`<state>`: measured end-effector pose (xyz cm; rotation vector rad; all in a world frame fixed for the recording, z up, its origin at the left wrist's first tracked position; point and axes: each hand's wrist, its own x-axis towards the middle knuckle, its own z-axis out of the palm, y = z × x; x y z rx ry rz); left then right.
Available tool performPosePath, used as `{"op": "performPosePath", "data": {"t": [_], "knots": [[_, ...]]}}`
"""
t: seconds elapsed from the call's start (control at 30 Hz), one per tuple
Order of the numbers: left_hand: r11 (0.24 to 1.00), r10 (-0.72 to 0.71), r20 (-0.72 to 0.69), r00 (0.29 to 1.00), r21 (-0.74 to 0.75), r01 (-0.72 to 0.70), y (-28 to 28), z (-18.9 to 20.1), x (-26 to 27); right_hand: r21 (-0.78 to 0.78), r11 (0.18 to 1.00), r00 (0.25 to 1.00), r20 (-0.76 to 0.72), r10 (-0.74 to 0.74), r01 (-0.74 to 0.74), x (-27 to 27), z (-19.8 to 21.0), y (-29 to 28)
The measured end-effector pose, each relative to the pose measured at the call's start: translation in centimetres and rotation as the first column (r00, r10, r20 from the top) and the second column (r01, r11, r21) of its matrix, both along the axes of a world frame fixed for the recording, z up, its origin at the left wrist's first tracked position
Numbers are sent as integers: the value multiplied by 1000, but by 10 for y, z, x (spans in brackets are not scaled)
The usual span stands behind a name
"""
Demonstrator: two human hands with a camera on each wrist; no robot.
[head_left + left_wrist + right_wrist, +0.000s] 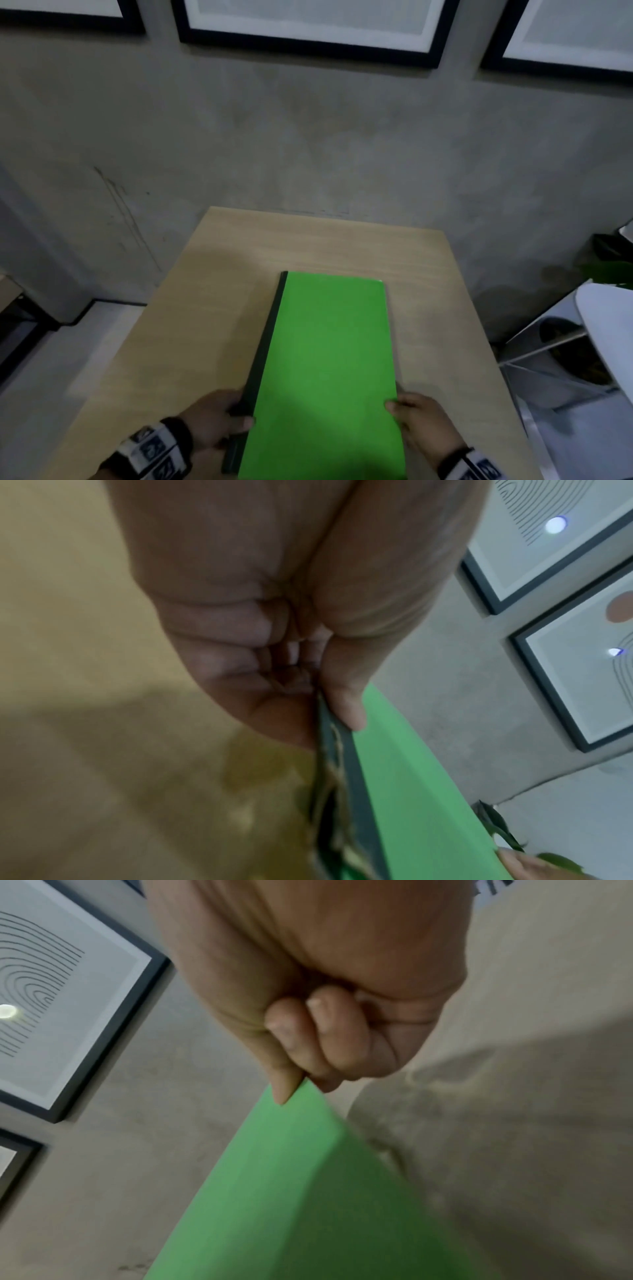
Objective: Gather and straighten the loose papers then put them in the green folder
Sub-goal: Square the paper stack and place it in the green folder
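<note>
The green folder (329,359) is closed, with a dark spine (263,349) along its left side, and is held over the wooden table (205,308). My left hand (219,418) grips the spine near its near end, thumb on top (346,710). My right hand (411,414) pinches the folder's right edge (308,1150), thumb on the cover and fingers curled underneath. No loose papers show in any view; whether any lie inside the folder cannot be seen.
A grey concrete wall (308,137) with black-framed pictures (308,24) stands behind the table. A white chair with a metal frame (582,342) is at the right. Pale floor (51,359) lies to the left.
</note>
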<state>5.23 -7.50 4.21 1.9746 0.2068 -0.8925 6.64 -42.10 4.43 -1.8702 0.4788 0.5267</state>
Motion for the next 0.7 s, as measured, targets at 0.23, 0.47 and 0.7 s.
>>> {"op": "performPosePath", "data": {"t": [0.23,0.47,0.7], "knots": [[973,42,220,975,213,-90,7,-2,121,-111,989,994,68,-91,98,120,-5,26],[912,-152,195,969,405,61,-9,-42,166,-318,941,993,44,-106,114,194,-56,33],[908,-107,309,945,417,-34,-5,-61,198,-418,904,993,110,-46,88,221,-44,48]]}}
